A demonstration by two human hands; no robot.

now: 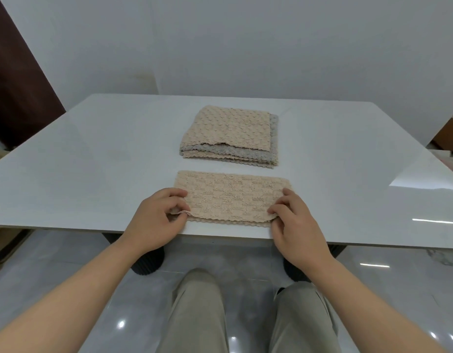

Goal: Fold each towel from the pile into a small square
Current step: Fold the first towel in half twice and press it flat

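A: Where do we stand?
B: Our towel (230, 197) lies as a folded strip at the worktop's (93, 161) near edge, the pile (230, 133) just behind. Our left hand (156, 220) pinches its near left corner, our right hand (294, 220) the near right.
A: Risks?
B: If we catch only one layer, the next fold may skew, or the towel may slip off the edge.

Pinches the near left corner of the beige towel (230, 197) with the left hand (156, 220), thumb against curled forefinger; grips the near right corner with the right hand (296, 225), fingers curled on top. Holds both bare forearms stretched forward to the near edge of the table (93, 161), knuckles up.
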